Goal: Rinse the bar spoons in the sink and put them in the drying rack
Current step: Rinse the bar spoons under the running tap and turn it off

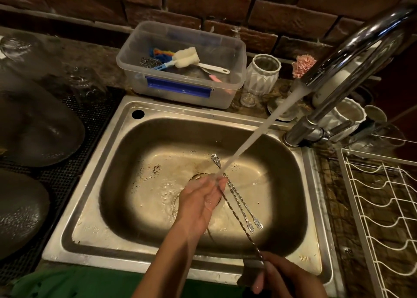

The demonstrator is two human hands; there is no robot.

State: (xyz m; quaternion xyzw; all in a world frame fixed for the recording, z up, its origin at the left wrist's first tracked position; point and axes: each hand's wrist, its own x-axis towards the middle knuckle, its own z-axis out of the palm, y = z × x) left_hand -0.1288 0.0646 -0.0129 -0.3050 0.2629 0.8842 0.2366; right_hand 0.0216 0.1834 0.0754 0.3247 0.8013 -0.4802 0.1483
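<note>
- the steel sink (94,225) fills most of my view, its basin wet and speckled with dark grit.
- to my left i see dark rounded plates (40,130) resting on a black mesh mat.
- the white wire drying rack (381,207) sits on the counter just right of the sink; i see no spoons in it.
- behind the sink stands a clear plastic tub (180,60) with a sponge brush and scourers inside.
- the chrome faucet (352,56) arches in from the right, and its water stream (255,135) runs slantwise down onto my left hand.
- my left hand (200,198) is over the drain, fingers loosely curled around the top end of a twisted bar spoon (239,221), right where the water lands.
- my right hand (284,275) is at the sink's near rim, closed on the lower end of that same spoon, so the spoon slants across the basin between both hands.
- two more bar spoons (241,203), with small fork tips, lie side by side on the basin floor just right of my left hand.
</note>
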